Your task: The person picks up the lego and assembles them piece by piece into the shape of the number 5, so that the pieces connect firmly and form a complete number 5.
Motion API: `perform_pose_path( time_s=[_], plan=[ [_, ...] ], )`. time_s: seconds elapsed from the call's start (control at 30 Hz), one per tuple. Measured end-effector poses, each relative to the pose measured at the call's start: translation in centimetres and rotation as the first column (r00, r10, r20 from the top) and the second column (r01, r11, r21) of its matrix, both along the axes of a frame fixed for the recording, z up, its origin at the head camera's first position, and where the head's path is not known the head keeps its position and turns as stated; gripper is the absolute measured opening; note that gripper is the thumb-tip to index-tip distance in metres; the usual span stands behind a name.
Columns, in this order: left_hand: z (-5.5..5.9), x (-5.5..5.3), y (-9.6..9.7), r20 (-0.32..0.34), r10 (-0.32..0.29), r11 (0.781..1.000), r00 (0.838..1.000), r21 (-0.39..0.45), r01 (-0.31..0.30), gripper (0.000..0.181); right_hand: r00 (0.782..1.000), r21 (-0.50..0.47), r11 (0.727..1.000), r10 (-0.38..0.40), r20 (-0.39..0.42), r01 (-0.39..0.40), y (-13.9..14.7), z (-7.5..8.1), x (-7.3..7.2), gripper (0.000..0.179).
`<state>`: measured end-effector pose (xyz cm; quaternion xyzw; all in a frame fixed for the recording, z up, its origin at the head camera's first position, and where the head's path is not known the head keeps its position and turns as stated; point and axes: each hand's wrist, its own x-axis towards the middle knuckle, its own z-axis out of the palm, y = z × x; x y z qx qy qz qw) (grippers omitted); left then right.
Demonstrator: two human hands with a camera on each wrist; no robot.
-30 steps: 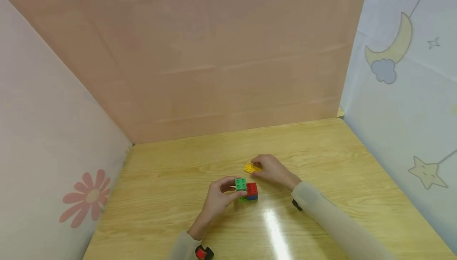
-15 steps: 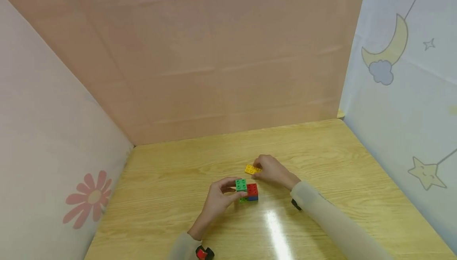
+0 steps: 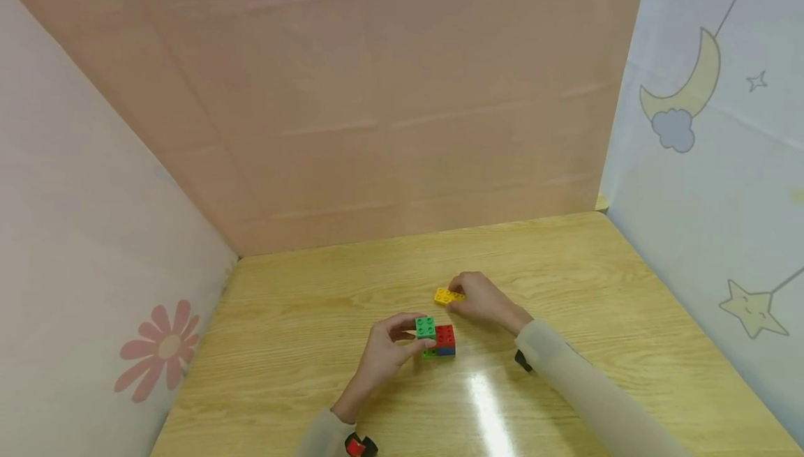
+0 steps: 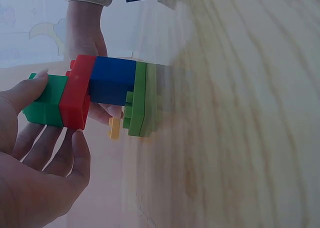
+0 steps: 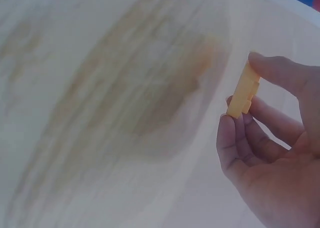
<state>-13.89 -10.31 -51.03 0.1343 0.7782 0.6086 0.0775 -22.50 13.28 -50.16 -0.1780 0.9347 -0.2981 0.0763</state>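
A small tower of toy building bricks stands on the table, a light green plate (image 4: 140, 98) at its bottom. On that sit a blue brick (image 4: 113, 81), a red brick (image 3: 445, 335) above it, and a green brick (image 3: 425, 325) on the red one's left part. My left hand (image 3: 384, 349) grips the green brick between thumb and fingers, fingertips reaching the red brick in the left wrist view. Behind the tower, my right hand (image 3: 480, 298) pinches a flat yellow brick (image 5: 243, 91) by its edges. In the right wrist view it appears raised off the tabletop.
The wooden table (image 3: 301, 317) carries a bright glare streak in front of the tower. A pinkish-brown sheet (image 3: 389, 108) stands along the back edge. Patterned white panels (image 3: 710, 185) flank the sides.
Both hands keep their holds, and the tower stays as it was. My right hand and the yellow brick shift very slightly to the right; the head view moves a little too.
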Motion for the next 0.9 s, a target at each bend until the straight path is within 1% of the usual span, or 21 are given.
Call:
perform_pose_path(
  time_s=[0.1,0.2,0.33,0.4,0.57,0.67,0.77,0.9],
  plan=[
    [0.0,0.0,0.0,-0.002,0.006,1.0,1.0,-0.005,-0.006,0.039,1.0,0.009,1.0,0.01,-0.016,-0.01,0.2,0.2,-0.1,0.036],
    [0.0,0.1,0.0,0.01,0.014,1.0,1.0,-0.007,-0.014,0.04,0.999,0.014,1.0,0.022,-0.031,-0.021,0.3,0.6,-0.1,0.035],
    [-0.2,0.1,0.0,0.026,0.011,1.0,1.0,0.0,-0.011,0.042,0.997,0.006,0.999,0.036,-0.067,-0.036,0.3,1.6,0.5,0.033],
    [-0.3,0.1,0.0,0.029,0.002,1.0,1.0,0.011,-0.002,0.042,0.996,-0.006,0.999,0.04,-0.083,-0.041,0.4,2.4,0.9,0.032],
    [-0.2,0.2,-0.4,0.054,-0.015,0.999,0.998,0.032,0.013,0.04,0.988,-0.078,0.991,0.097,-0.122,-0.107,0.2,5.0,2.5,0.032],
    [-0.3,0.2,-0.6,0.064,-0.034,0.998,0.997,0.046,0.031,0.038,0.979,-0.099,0.984,0.129,-0.155,-0.145,0.2,6.3,3.5,0.031],
    [-0.3,0.1,-0.5,0.065,-0.053,0.997,0.996,0.064,0.049,0.037,0.975,-0.107,0.98,0.15,-0.164,-0.168,0.2,7.2,4.3,0.031],
    [-0.3,-0.1,-0.4,0.068,-0.063,0.995,0.996,0.078,0.058,0.037,0.967,-0.113,0.972,0.184,-0.175,-0.205,0.2,7.8,5.0,0.031]
  ],
)
